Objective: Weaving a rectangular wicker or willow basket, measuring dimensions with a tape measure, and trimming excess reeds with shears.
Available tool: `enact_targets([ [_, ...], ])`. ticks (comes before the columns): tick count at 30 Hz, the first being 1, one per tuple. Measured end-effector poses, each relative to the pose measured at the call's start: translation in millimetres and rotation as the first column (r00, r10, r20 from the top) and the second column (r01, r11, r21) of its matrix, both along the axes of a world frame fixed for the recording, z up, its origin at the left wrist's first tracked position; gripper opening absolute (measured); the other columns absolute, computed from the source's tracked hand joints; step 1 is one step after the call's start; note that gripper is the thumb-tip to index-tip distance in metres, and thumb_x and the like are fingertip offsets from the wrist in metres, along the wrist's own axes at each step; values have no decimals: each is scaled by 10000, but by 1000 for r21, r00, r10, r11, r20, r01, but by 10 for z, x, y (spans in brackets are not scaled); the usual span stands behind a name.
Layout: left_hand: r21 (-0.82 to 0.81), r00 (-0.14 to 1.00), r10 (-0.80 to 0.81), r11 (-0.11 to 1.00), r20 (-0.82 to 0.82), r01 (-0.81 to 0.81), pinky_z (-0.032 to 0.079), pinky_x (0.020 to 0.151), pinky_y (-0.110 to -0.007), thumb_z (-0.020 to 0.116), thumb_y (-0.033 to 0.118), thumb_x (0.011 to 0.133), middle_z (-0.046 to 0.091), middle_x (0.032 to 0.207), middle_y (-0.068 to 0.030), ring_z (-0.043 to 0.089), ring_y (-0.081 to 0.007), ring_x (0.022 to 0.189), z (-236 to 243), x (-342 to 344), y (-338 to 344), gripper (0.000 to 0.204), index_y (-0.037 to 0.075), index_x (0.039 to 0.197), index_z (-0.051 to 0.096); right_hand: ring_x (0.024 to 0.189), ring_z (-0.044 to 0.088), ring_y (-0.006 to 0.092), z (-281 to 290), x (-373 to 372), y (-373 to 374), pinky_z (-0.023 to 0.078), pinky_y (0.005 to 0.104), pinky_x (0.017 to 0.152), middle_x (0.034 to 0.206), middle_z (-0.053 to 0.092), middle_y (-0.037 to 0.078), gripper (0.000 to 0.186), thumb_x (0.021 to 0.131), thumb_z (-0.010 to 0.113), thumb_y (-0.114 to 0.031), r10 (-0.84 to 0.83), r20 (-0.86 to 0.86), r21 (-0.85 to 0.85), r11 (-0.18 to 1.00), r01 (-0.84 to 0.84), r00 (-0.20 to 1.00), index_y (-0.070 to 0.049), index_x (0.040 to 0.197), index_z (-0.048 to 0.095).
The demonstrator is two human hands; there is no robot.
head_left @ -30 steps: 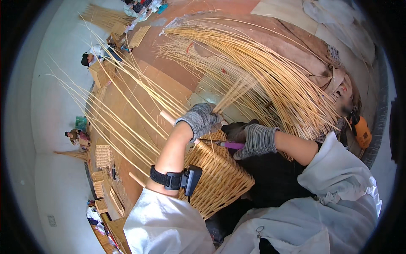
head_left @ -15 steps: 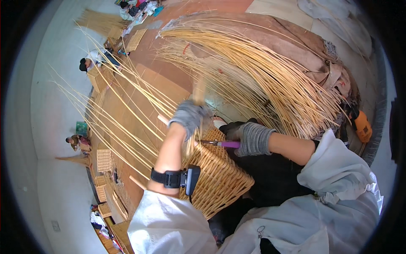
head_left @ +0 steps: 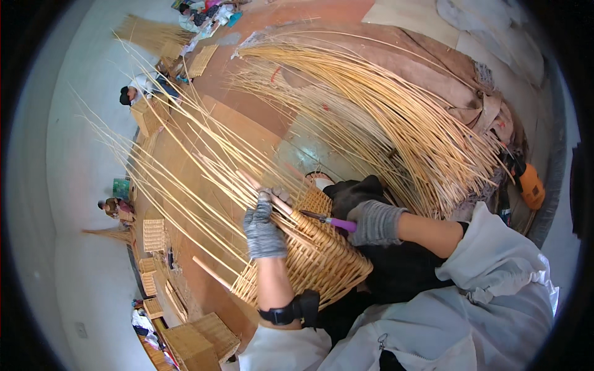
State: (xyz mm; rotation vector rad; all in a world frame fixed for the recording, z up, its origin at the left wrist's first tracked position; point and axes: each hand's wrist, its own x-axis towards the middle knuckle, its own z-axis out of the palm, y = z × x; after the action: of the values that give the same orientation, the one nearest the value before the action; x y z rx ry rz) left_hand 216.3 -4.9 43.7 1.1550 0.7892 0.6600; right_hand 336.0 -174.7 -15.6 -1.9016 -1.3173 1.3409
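A half-woven wicker basket (head_left: 315, 263) rests tilted against my lap, with long pale rods (head_left: 179, 204) sticking out from it to the upper left. My left hand (head_left: 265, 232), in a grey knit glove, is closed around rods by a thick peeled corner stake (head_left: 249, 179) at the basket's edge. My right hand (head_left: 376, 222), gloved alike, grips a purple-handled tool (head_left: 340, 224). Its narrow dark metal end points left and reaches the basket's rim; the exact kind of tool cannot be made out. A second thick stake (head_left: 210, 272) juts out at the lower left.
A large bundle of rods (head_left: 396, 123) lies on brown cloth (head_left: 427, 80) beyond my right hand. An orange power tool (head_left: 529, 185) stands at the far right. Finished wicker pieces (head_left: 153, 235) line the left wall. Other people (head_left: 139, 89) sit working farther off.
My left hand has come down and toward me from above the rim. The rods it held upright, blurred, now lean to the upper left beside the stake. My right hand has shifted slightly right.
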Motion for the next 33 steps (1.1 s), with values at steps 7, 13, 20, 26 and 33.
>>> enact_targets([
  [7,60,834,-136,991,535,123,466,455,-265,553,186,904,538,769,-78,534,-151,602,665,-727,-234,207,20,1023,521,512,532,188,70,268,-359,439,319,469,690,571,78,249,697,692,-172,-452,55,395,829,396,890,-64,887,574],
  [13,-49,829,118,993,546,-110,437,439,-236,550,229,902,538,804,-83,468,-112,533,626,-2378,250,170,76,969,516,591,560,126,168,115,-412,464,254,542,706,595,42,252,719,730,-163,-432,-532,231,753,616,728,-36,882,587],
  [20,482,824,563,706,65,-520,526,679,-281,520,216,922,610,908,-90,605,-188,788,-13,-2469,318,258,21,1088,547,735,524,127,100,-454,-331,467,278,690,802,538,19,365,709,761,-146,-334,-291,396,811,430,897,-46,1001,566],
  [26,588,831,93,749,-548,304,471,806,-339,664,335,767,647,980,-125,614,-250,921,469,-878,330,442,53,1102,598,847,564,196,61,-312,-413,476,317,797,903,584,101,508,680,803,-245,-527,-156,437,721,537,835,0,1045,549],
  [33,352,337,134,557,-932,752,466,798,-314,731,445,681,652,962,-168,609,-251,857,454,-66,252,644,8,1133,591,1013,568,345,484,-488,-581,442,375,912,1073,583,208,712,625,805,-344,-499,192,291,851,436,845,1,1170,506],
])
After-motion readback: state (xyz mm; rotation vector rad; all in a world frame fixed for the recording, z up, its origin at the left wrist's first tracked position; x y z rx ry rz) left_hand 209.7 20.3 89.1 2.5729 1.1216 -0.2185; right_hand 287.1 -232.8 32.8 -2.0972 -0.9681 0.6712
